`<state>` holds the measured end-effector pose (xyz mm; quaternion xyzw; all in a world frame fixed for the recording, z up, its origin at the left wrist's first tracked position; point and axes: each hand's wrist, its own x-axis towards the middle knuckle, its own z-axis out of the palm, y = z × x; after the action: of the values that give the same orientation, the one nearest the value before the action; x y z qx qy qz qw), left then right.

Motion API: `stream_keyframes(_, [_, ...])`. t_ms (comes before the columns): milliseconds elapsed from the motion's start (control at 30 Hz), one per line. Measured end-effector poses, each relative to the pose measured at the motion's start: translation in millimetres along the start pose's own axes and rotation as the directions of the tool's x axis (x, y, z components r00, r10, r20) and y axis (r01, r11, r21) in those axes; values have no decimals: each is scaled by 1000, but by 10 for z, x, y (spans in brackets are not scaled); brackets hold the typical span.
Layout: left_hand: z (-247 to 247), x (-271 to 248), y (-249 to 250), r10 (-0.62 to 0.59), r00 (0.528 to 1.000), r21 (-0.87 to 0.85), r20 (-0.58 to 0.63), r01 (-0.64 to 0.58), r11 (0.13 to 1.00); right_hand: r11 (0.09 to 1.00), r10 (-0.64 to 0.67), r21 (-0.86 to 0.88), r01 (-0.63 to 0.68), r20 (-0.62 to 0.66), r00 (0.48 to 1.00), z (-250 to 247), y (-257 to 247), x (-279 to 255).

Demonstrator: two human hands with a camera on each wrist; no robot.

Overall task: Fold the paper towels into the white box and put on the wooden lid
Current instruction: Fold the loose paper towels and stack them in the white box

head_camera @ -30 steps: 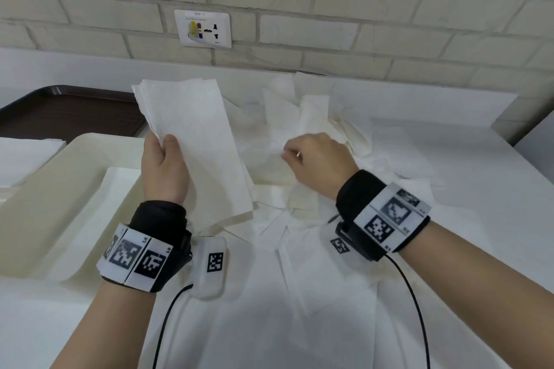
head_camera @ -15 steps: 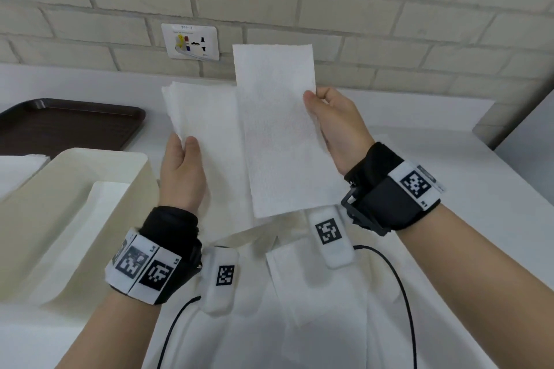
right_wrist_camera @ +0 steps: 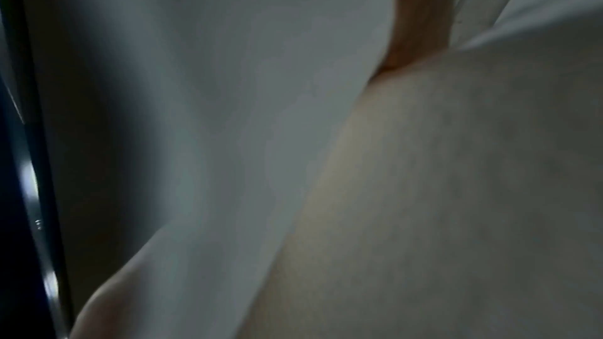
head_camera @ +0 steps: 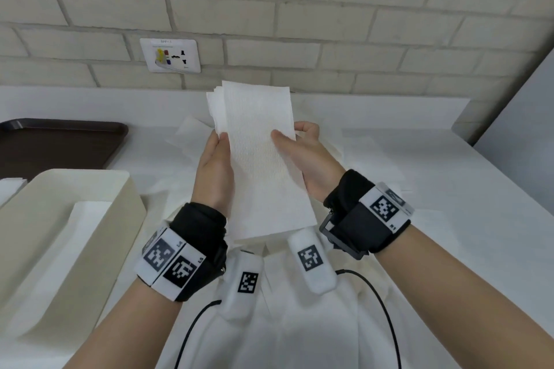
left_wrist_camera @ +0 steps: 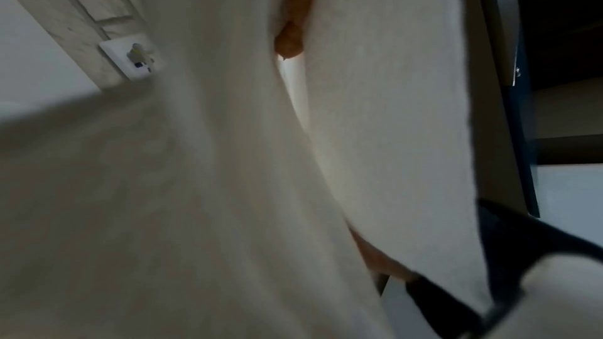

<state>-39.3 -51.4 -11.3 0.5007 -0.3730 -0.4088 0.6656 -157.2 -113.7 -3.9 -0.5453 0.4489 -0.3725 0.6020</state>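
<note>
We hold a stack of folded paper towels upright above the white table, pinched between both hands in front of the brick wall. Our left hand grips the stack's left edge, thumb on the near face and fingers hidden behind it. Our right hand grips the right edge, its thumb laid across the near sheet and a curled finger showing at the far side. The sheets are not quite squared: an edge of the rear ones peeks out at the upper left of the front one.

The white box stands open at the near left of the table, just left of our left wrist, with a layer of white paper lying in its bottom. More loose paper towels lie spread over the table beneath and beyond our hands. A dark brown tray sits at the far left, beyond the box, and a wall socket is mounted on the bricks above it.

Both wrists wear black bands with printed square markers, and thin black cables trail toward us. In the left wrist view the paper fills most of the picture, with a fingertip showing between two sheets. The right wrist view is dim and blurred: paper fills it, with a strip of finger at the top.
</note>
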Motion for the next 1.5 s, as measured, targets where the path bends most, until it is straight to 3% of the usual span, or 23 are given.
stream_keyframes(67, [-5,27,-13,-24,999,29,-23,25,999,999,2,-47,2,76,997,-9,29,-19])
stream_keyframes(167, [44,39,-36,0,1000,141,-8,1,990,987,-77,-139,85,61,995,-71,65,-47])
stream_keyframes(300, [97,50,-91,108,986,288,125,-140,947,954,-245,-192,231,-51,968,-133,40,-103])
stream_keyframes(400, [99,113,-185,141,970,330,196,-201,922,918,-314,-253,307,11,949,-161,43,-120])
stream_keyframes(500, [126,137,-233,196,960,326,198,-253,911,867,-367,-338,365,63,928,-159,85,-132])
stream_keyframes(700, [203,197,-225,314,926,253,208,-362,897,841,-501,-285,460,-89,861,-130,142,-118])
stream_keyframes(867, [330,209,-149,436,883,167,175,-463,870,773,-618,-281,569,-128,776,-71,76,-139])
stream_keyframes(933, [366,175,-191,461,871,165,170,-486,858,785,-609,-249,567,-145,780,-73,117,-148])
stream_keyframes(1000, [365,157,-290,432,881,191,195,-466,864,829,-545,-233,508,-133,828,-95,207,-155])
stream_keyframes(1133, [324,160,-432,238,935,267,262,-307,913,863,-460,-297,409,-126,879,-140,333,-141])
stream_keyframes(1233, [346,165,-385,246,942,243,228,-299,923,851,-495,-293,436,-170,852,-126,261,-145])
stream_keyframes(1367, [473,196,-134,411,893,135,182,-437,889,796,-599,-255,549,-195,777,-66,7,-163])
stream_keyframes(1500, [555,261,102,508,853,62,122,-517,854,770,-634,-236,593,-174,754,-108,-172,-139])
